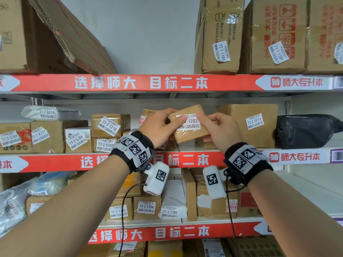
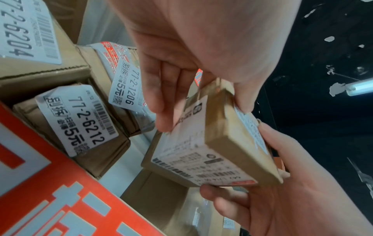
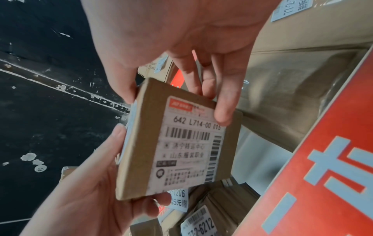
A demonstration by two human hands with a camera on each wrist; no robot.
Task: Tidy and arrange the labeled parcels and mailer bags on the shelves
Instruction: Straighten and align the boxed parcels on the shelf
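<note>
A small flat brown parcel (image 1: 189, 127) with a white label ending 2-1203 is held in the air in front of the middle shelf (image 1: 204, 160). My left hand (image 1: 176, 115) grips its left end, thumb on the front label and fingers behind. My right hand (image 1: 203, 127) pinches its right end the same way. In the left wrist view the parcel (image 2: 218, 153) shows its shipping label on the back, between my left hand (image 2: 201, 108) and right hand (image 2: 282, 191). The right wrist view shows that parcel (image 3: 177, 143) between my right hand (image 3: 171, 102) and left hand (image 3: 90, 183).
On the middle shelf a stack of boxes with 77-2-1210 (image 1: 109, 125) stands left of the hands. A taller box 77-2-1211 (image 1: 254, 123) and a black mailer bag (image 1: 306, 130) are on the right. A white mailer 77-2-6216 (image 1: 50, 113) lies on boxes at far left. Large cartons (image 1: 274, 36) fill the upper shelf.
</note>
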